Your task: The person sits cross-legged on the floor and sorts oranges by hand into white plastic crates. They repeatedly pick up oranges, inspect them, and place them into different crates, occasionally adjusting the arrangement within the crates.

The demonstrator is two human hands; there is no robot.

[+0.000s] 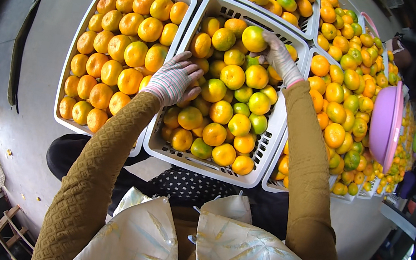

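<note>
My right hand (278,56), in a thin striped glove, has its fingers closed on a yellow-green mandarin (254,39) at the far side of the middle white plastic crate (202,169). Loose yellow, orange and green mandarins (232,77) lie in that crate. My left hand (175,77), gloved alike, rests with fingers spread over the crate's left rim and the fruit beside it; no fruit shows in its grasp, though the palm is hidden. Left of it, a second white crate (83,24) holds orange mandarins (116,47) set in fairly even rows.
More crates of mixed mandarins (337,112) stand to the right and beyond. A pink-purple plastic basin (384,126) sits on the fruit at the right. Grey floor (41,66) lies at the left, with a wooden stool (10,228) lower left. People are dimly visible far right.
</note>
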